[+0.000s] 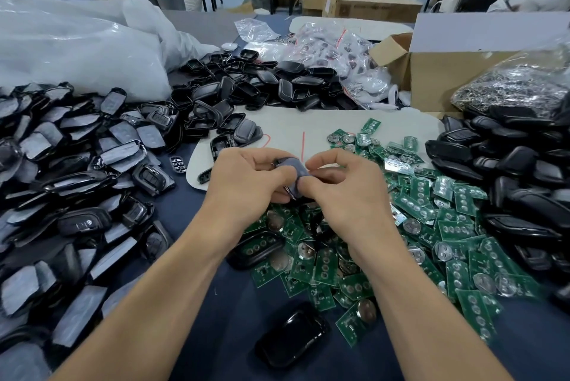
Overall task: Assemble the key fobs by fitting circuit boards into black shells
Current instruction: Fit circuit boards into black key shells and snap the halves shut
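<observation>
Head view: left hand (246, 177) and right hand (342, 186) both pinch 1 key fob shell (293, 169) above the green circuit boards (431, 226) at the table's (197, 211) middle.

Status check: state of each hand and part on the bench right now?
held shell: lifted between both hands; board inside, cannot tell
left hand: grips the held shell
right hand: pinches the same shell
circuit boards: loose pile on the table
empty shells: heaped, several open side up
cardboard box: flap open
glossy fob: lying flat, untouched
</observation>
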